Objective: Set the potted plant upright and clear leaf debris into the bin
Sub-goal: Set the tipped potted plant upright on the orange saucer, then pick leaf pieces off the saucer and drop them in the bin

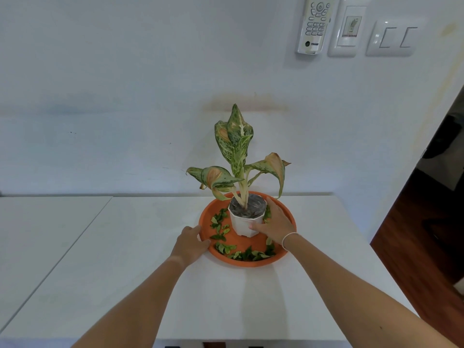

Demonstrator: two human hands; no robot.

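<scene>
A speckled green plant (237, 151) stands upright in a small white faceted pot (242, 223), in the middle of a round orange saucer (253, 262) on the white table. My right hand (275, 223) wraps the pot's right side, thumb on its front. My left hand (193, 243) rests on the saucer's left rim. Several torn green leaf pieces (222, 228) lie scattered in the saucer, left of the pot and along its near edge (251, 254). No bin is in view.
The white table (140, 267) runs left, with a seam to a second tabletop (50, 222). A white wall stands close behind, bearing a remote control (315, 23) and switches (391, 37). The table's right edge drops to dark wooden floor (414, 247).
</scene>
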